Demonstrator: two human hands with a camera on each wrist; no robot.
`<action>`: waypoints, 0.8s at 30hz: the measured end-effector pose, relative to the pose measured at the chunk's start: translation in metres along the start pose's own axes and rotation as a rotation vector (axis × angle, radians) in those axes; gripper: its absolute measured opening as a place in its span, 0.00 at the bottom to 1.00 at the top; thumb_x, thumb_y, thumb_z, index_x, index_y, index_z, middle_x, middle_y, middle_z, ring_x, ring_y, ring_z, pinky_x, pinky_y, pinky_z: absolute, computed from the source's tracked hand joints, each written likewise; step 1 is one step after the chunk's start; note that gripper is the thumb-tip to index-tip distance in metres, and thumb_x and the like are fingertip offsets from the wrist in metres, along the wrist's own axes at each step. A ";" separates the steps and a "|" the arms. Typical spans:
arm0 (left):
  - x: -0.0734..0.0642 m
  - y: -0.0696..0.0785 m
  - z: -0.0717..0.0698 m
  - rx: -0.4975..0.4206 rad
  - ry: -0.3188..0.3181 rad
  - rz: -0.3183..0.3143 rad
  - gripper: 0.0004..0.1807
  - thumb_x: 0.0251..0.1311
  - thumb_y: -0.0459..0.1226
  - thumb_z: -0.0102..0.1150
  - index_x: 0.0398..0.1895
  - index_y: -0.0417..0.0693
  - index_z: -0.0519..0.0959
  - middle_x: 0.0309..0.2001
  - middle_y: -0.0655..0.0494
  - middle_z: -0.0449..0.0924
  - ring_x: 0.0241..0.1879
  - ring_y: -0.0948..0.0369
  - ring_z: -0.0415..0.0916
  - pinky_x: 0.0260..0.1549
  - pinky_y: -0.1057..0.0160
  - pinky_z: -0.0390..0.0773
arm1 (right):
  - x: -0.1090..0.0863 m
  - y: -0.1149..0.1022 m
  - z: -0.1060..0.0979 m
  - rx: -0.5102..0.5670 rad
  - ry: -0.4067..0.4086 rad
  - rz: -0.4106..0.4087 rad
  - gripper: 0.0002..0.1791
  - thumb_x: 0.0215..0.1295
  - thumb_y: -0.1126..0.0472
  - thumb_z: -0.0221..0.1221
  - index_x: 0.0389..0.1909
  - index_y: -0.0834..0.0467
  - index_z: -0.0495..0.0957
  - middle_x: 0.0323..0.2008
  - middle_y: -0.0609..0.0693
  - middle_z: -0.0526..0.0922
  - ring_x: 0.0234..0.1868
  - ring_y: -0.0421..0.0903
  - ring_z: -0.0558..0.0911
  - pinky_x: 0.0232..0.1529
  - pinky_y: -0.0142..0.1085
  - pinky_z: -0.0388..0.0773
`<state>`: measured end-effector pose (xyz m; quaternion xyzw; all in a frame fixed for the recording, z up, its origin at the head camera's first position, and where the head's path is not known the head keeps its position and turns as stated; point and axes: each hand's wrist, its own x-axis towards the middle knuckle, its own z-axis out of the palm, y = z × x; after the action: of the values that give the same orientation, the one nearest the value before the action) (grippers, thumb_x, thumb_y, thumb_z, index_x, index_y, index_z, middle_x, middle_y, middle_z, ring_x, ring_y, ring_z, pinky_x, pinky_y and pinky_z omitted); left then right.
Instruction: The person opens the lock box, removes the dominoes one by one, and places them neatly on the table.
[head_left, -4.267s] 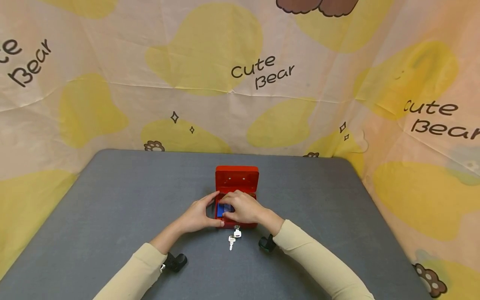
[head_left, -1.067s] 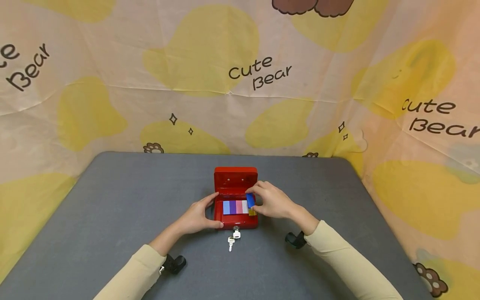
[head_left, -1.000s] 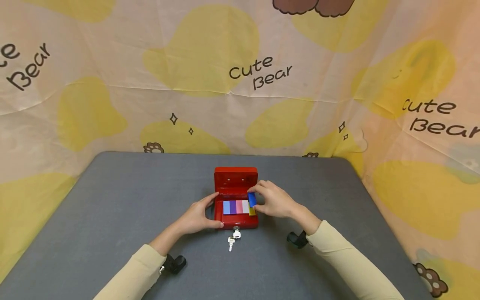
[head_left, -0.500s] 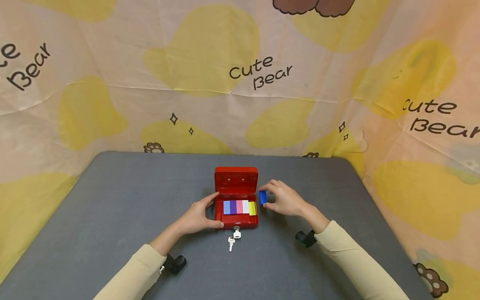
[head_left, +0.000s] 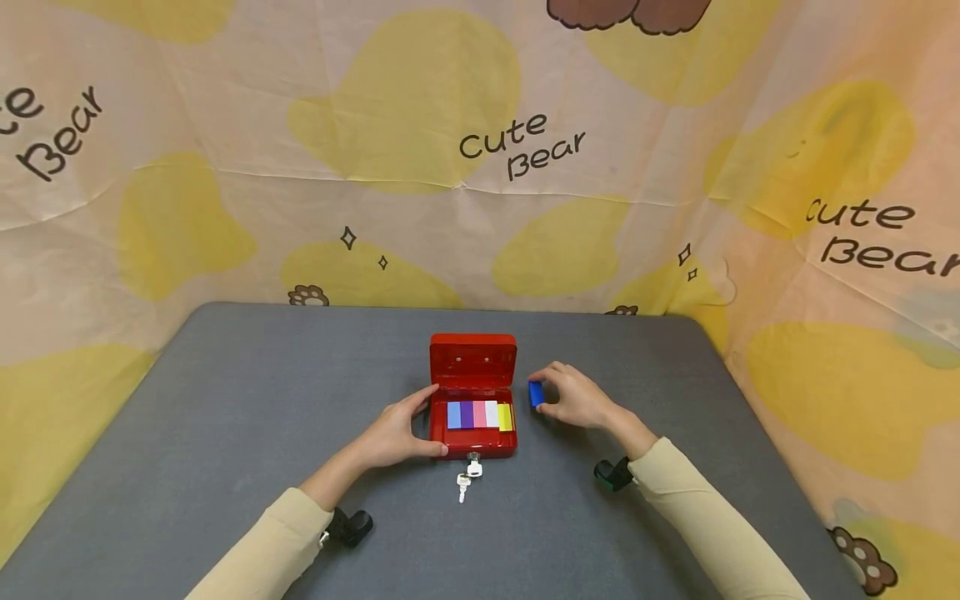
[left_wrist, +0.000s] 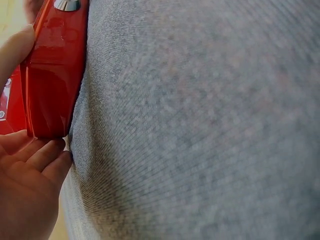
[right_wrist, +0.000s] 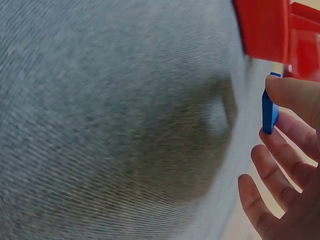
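Observation:
A red metal cash box (head_left: 472, 451) stands with its lid (head_left: 473, 361) raised. Inside it, light blue, purple, pink (head_left: 479, 414), white and yellow (head_left: 505, 417) blocks lie side by side in a row. My left hand (head_left: 390, 432) grips the box's left side, thumb at the front corner and fingers along the side wall; the left wrist view shows the fingertips against the red wall (left_wrist: 52, 95). To the right of the box, my right hand (head_left: 577, 398) pinches a flat blue block (head_left: 536, 394) between thumb and fingers. In the right wrist view that block (right_wrist: 270, 107) appears above the tabletop.
Two keys (head_left: 463, 483) hang from the lock at the box's front and lie toward me on the grey table (head_left: 300, 375). A black wrist device (head_left: 351, 527) sits by each forearm. Behind the table hangs a printed cloth (head_left: 405, 100) with yellow patches.
Earlier my right hand was inside the box; it lifted the blue block from over the yellow one and moved right, past the box's edge. My left hand has kept its place.

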<state>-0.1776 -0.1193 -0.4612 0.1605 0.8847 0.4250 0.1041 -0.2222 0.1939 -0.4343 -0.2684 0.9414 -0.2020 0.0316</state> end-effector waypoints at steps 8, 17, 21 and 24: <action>-0.001 0.000 0.000 -0.010 -0.003 -0.015 0.51 0.38 0.46 0.73 0.68 0.47 0.58 0.65 0.48 0.63 0.61 0.51 0.66 0.56 0.51 0.69 | 0.002 0.011 0.011 0.014 0.014 -0.012 0.23 0.53 0.59 0.65 0.51 0.59 0.76 0.44 0.52 0.76 0.42 0.46 0.75 0.46 0.41 0.76; -0.001 0.001 0.000 -0.003 0.003 -0.009 0.51 0.39 0.45 0.73 0.69 0.47 0.58 0.65 0.47 0.64 0.61 0.51 0.66 0.57 0.51 0.69 | 0.004 0.014 0.017 0.003 0.011 -0.004 0.23 0.54 0.59 0.65 0.51 0.59 0.76 0.44 0.52 0.76 0.42 0.46 0.75 0.47 0.41 0.75; -0.002 0.001 -0.001 -0.004 0.003 -0.009 0.51 0.39 0.45 0.73 0.69 0.47 0.58 0.65 0.47 0.64 0.61 0.51 0.66 0.56 0.51 0.69 | 0.004 0.014 0.017 -0.004 0.013 -0.003 0.23 0.53 0.59 0.65 0.51 0.59 0.76 0.44 0.52 0.76 0.42 0.46 0.75 0.46 0.41 0.76; -0.002 0.001 -0.001 -0.007 0.003 -0.012 0.51 0.39 0.45 0.73 0.68 0.47 0.58 0.65 0.47 0.64 0.61 0.51 0.66 0.57 0.51 0.69 | 0.004 0.014 0.018 -0.009 0.020 -0.017 0.22 0.53 0.59 0.65 0.51 0.59 0.76 0.44 0.52 0.76 0.41 0.46 0.74 0.45 0.41 0.75</action>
<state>-0.1754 -0.1197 -0.4597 0.1541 0.8844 0.4276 0.1058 -0.2297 0.1963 -0.4563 -0.2745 0.9402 -0.2008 0.0191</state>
